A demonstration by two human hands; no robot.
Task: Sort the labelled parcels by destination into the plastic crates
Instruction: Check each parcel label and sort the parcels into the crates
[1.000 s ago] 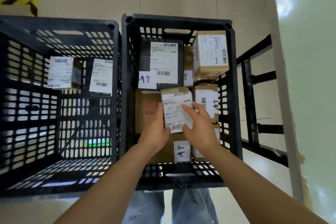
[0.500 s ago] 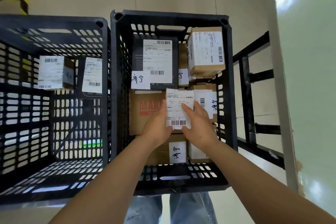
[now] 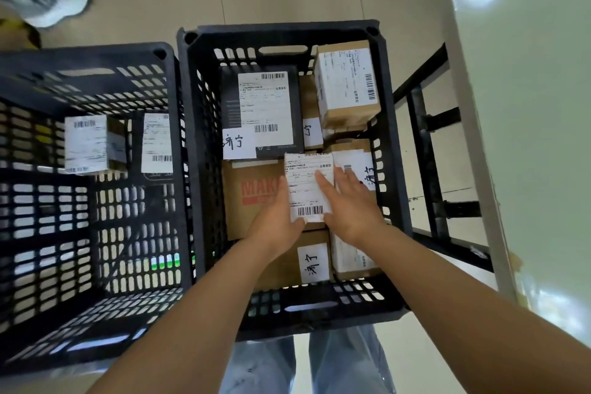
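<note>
Small parcel now squared up and lower in the right crate, on the brown box. Left hand grips its left edge; right hand lies flat on its label. Placement looks nearly done; left crate holds two.

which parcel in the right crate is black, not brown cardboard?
The black parcel at the far left of the right crate; the others there are brown.

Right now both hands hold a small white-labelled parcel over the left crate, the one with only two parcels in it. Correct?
Not quite. The head view shows the left hand and right hand holding the small white-labelled parcel over the right crate, the fuller one. The left crate does hold only two parcels.
</note>
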